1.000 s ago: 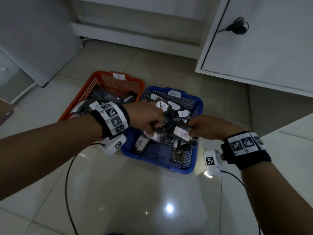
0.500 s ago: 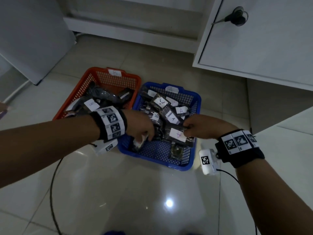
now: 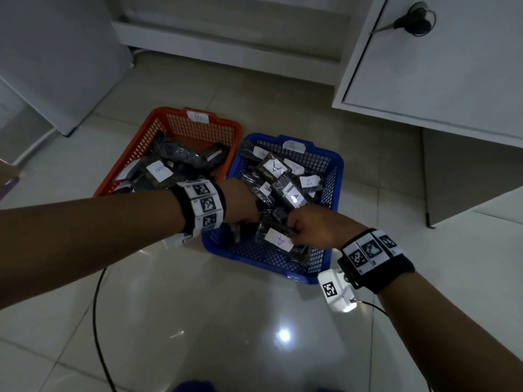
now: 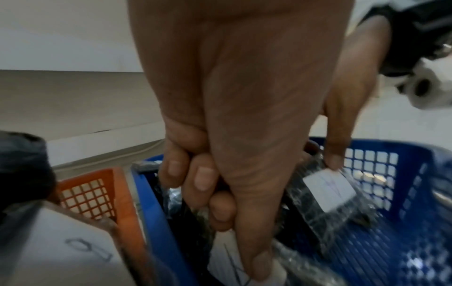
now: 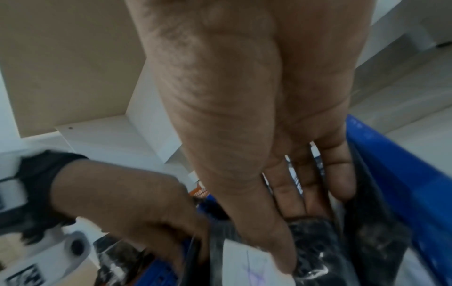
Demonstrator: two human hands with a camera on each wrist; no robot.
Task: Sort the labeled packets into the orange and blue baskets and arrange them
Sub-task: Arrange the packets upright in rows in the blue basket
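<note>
An orange basket [image 3: 169, 111] tagged B and a blue basket [image 3: 325, 152] tagged A stand side by side on the floor. Both hold several dark plastic packets with white labels. My left hand [image 3: 243, 219] reaches into the blue basket's near left corner. In the left wrist view its curled fingers and thumb [image 4: 232, 222] grip a labeled packet [image 4: 225, 257] standing on edge. My right hand [image 3: 294, 227] pinches the top edge of another A-labeled packet [image 3: 278, 239] near the basket's front, thumb on the label [image 5: 247, 265]. The two hands almost touch.
A white cabinet door [image 3: 424, 66] with a key in its lock hangs open at the back right. A white panel [image 3: 56, 52] leans at the back left. Black cables [image 3: 96, 306] trail over the glossy tiled floor in front of the baskets.
My left hand has dropped from above the blue basket's middle into its near left corner with its packet. The right hand kept its packet and shifted slightly toward the left hand.
</note>
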